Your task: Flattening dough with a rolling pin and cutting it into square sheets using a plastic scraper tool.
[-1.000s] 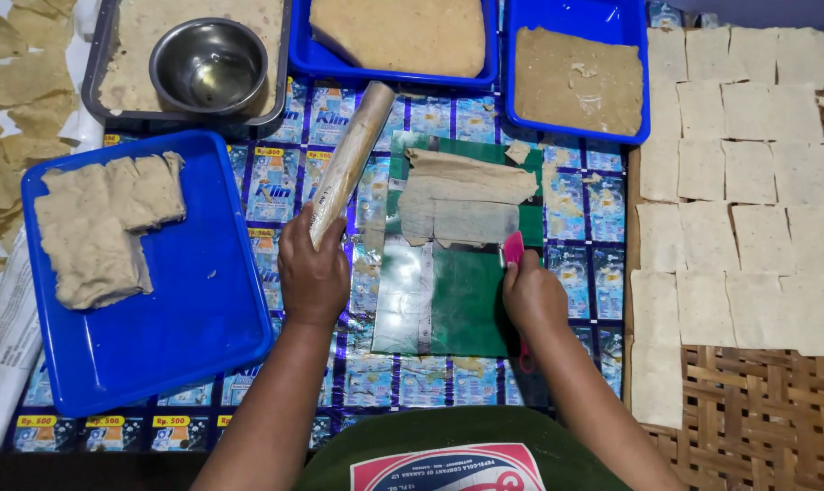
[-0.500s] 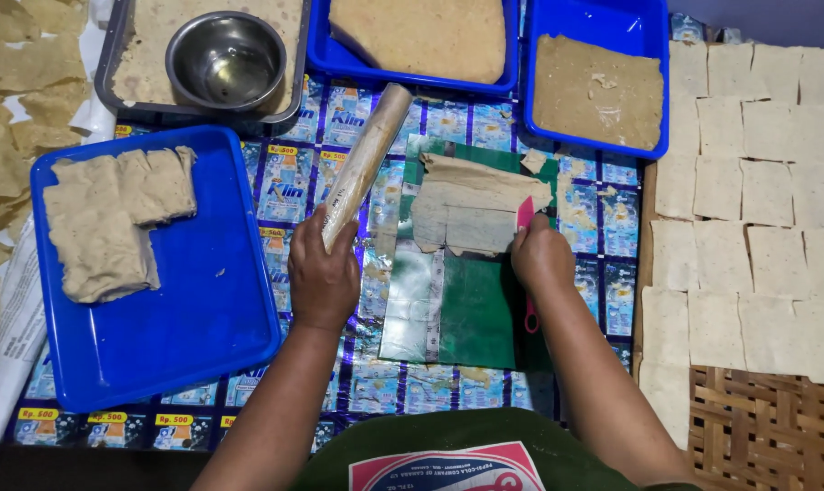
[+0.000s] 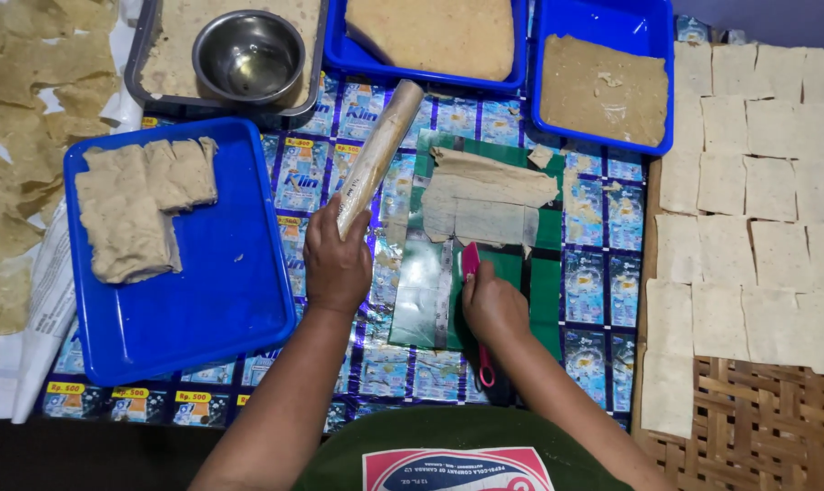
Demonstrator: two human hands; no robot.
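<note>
You're gripping the rolling pin [image 3: 376, 156] w/ left hand [image 3: 336, 262] closed on its near end; right hand [image 3: 492, 306] is clamping a pink cutter [image 3: 471, 264] by the thin dough sheet [image 3: 485, 197] on the green mat [image 3: 544, 291]. Dough's prob soft, tearable; lift by edges.

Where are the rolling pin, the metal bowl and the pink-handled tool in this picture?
rolling pin [image 3: 380, 150], head view, on the middle of its wrapped barrel.
metal bowl [image 3: 248, 56], head view, on its shiny inner bottom.
pink-handled tool [image 3: 470, 262], head view, on the pink end above the right hand [image 3: 494, 309].
</note>
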